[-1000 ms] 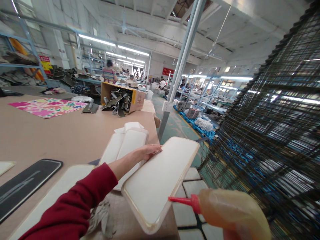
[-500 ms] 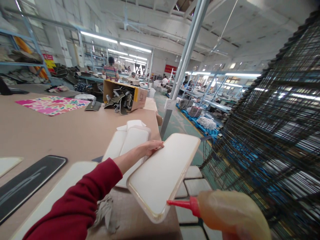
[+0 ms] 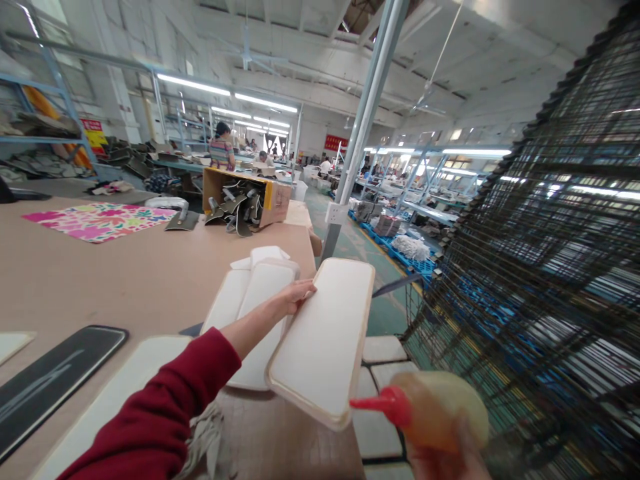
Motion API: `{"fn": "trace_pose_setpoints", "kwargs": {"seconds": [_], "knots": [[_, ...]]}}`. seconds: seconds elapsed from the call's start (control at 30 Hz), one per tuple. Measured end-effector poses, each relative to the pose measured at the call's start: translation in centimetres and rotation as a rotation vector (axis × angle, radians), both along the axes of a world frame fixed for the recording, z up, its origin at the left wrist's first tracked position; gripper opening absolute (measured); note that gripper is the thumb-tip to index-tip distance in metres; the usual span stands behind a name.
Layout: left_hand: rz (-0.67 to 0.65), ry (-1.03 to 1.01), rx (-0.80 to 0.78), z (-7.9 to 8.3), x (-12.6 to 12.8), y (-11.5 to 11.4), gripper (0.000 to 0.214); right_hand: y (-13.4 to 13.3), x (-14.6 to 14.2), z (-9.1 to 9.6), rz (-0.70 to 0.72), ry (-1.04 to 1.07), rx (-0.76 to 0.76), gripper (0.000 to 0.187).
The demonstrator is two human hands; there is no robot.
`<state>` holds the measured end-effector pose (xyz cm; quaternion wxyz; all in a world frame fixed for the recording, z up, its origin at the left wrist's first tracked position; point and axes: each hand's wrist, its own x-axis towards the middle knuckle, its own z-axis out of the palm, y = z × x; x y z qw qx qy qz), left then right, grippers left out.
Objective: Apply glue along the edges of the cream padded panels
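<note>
My left hand, in a dark red sleeve, grips the upper left edge of a white rounded panel with a yellowish rim. The panel is held tilted above the table's corner. In my right hand, at the lower right, is a squeeze bottle of amber liquid, probably glue, lying sideways. Its red nozzle points left, with the tip at the panel's lower right rim. Beneath my left forearm more white panels lie stacked on the table. A crumpled grey cloth is below my sleeve.
A dark panel lies on the brown table at left. Farther back are a floral cloth and an open carton of dark pieces. A metal post stands beyond the corner; wire racks rise at right.
The white panel has turned more upright and shifted left at its top. The bottle has moved slightly, its nozzle still along the panel's right rim. The left hand keeps its grip.
</note>
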<state>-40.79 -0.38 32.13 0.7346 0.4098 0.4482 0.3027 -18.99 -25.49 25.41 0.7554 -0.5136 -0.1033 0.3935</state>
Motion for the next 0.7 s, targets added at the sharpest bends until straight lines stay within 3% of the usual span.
{"fn": "trace_pose_setpoints", "kwargs": {"seconds": [0.07,0.17,0.27,0.47,0.6,0.7], "knots": [[0.029,0.02,0.035,0.1,0.1,-0.6,0.053,2.2,-0.2,3.1,-0.125,0.193,0.035,0.064],[0.007,0.005,0.097,0.1,0.3,-1.8,0.053,5.0,0.2,6.4,-0.106,-0.046,0.243,0.064],[-0.053,-0.047,0.138,0.1,0.6,-2.9,0.053,6.8,1.2,7.3,-0.149,-0.214,0.335,0.059],[-0.13,-0.083,0.134,0.5,1.3,-3.4,0.056,7.2,2.3,6.5,-0.224,-0.295,0.375,0.069],[-0.119,-0.051,0.1,0.6,1.3,-2.7,0.056,4.5,0.1,3.4,-0.163,-0.302,0.3,0.072],[-0.106,-0.034,0.104,1.0,1.1,-2.1,0.054,2.5,-2.1,1.0,-0.073,-0.459,0.228,0.07]]}}
